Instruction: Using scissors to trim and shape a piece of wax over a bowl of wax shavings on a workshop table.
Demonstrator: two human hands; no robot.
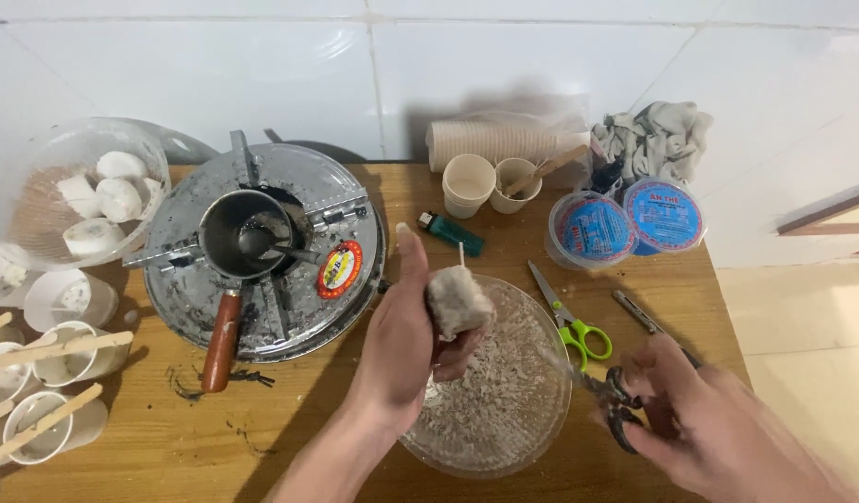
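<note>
**Head view: trimming the candle wick**

Left hand (406, 345) clenches grey candle lump (457, 300) over glass bowl (541, 438) near table's front edge. Right hand (695, 419) grips dark scissors (608, 396). Best: hold lump steady, cut wick (461, 254) above bowl.

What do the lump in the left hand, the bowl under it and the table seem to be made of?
The lump in the left hand looks like greyish-white wax with a dull, rough surface; a thin wick-like stalk stands from its top. The bowl looks like clear glass or plastic: the flakes and the table show through it. The table appears to be wood, with visible grain and dark stains.
</note>
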